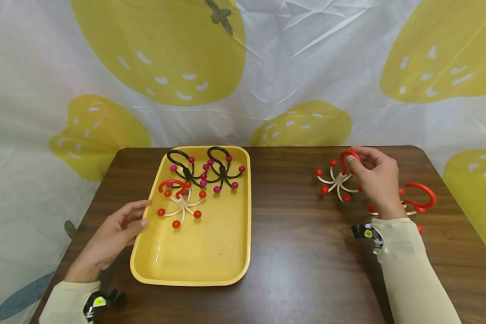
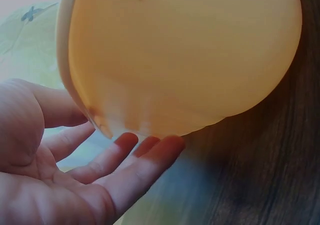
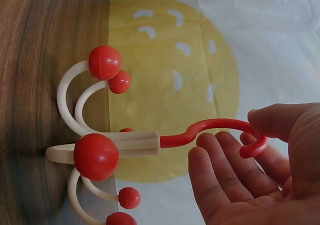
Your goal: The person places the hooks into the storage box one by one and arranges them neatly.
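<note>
Left hand (image 1: 113,231) rests open against yellow tray (image 1: 194,265) at desk's front-left. Right hand (image 1: 374,180) pinches red-hooked head massager (image 1: 338,177); the thin grip risks prongs snagging, judged from the hook-only hold.

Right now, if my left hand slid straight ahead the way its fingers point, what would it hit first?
The left hand lies open on the table, fingers aimed at the yellow tray. It would meet the tray's left rim first; the left wrist view shows the fingertips already at its wall, touching or nearly so.
</note>
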`<state>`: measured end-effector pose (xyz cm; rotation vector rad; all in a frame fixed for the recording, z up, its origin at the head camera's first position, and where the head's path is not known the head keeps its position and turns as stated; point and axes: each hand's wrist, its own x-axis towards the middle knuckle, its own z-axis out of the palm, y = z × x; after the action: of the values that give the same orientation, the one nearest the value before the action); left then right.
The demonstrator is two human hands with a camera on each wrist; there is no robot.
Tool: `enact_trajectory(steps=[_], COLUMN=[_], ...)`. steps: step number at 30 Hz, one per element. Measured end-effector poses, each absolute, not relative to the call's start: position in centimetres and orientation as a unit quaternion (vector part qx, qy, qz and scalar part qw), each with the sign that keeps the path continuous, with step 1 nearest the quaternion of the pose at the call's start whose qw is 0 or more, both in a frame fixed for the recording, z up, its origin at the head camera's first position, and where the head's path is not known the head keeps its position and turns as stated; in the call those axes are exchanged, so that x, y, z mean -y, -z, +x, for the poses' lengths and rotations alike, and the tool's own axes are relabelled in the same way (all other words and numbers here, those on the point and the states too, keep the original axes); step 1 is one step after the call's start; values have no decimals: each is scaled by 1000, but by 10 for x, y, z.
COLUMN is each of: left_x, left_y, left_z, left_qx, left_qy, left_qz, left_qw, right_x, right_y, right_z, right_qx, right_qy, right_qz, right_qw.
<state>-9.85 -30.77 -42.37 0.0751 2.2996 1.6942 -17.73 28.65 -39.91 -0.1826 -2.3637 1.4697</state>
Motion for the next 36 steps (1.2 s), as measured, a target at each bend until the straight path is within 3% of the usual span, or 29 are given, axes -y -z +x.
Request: enact_trajectory(steps=[14,36], left_x=[309,307], left_y=[425,423], left_z=[-97,-99], left_qx=[-791,-795], left_qy=[-595,-588], left_qz=[27,7], left_qw=[140,152], right_x=[-290,-282], right_y=[399,382], right_z=[-179,-169], right_qx=[778,812], right_qy=[-610,-547], right_qz=[-19,4], right_qw=[150,204])
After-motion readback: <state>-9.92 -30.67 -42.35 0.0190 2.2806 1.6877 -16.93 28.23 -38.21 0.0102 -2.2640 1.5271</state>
